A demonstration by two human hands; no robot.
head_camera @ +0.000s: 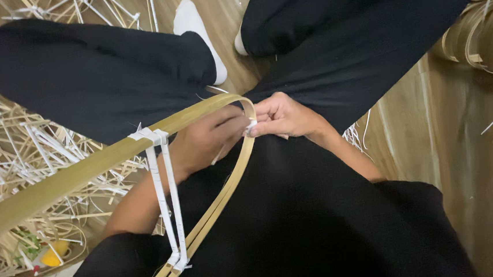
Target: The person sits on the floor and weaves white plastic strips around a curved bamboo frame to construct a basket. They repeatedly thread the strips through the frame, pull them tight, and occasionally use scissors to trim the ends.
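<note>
A long bamboo strip (pixel 59 183) is bent into a tight loop over my lap, its fold near the middle of the view. My left hand (pixel 206 141) grips the strip just inside the bend. My right hand (pixel 282 117) pinches a small white tie (pixel 251 126) at the fold, fingertips touching the left hand. Two white plastic straps (pixel 164 202) run from the upper run of the strip down to the lower run, binding them together.
My legs in black trousers and white socks (pixel 195 26) fill the middle. A heap of pale bamboo slivers and white strap offcuts (pixel 21 148) lies on the wooden floor at left, with a yellow object (pixel 55 255) in it. Coiled bamboo strips (pixel 485 32) sit at upper right.
</note>
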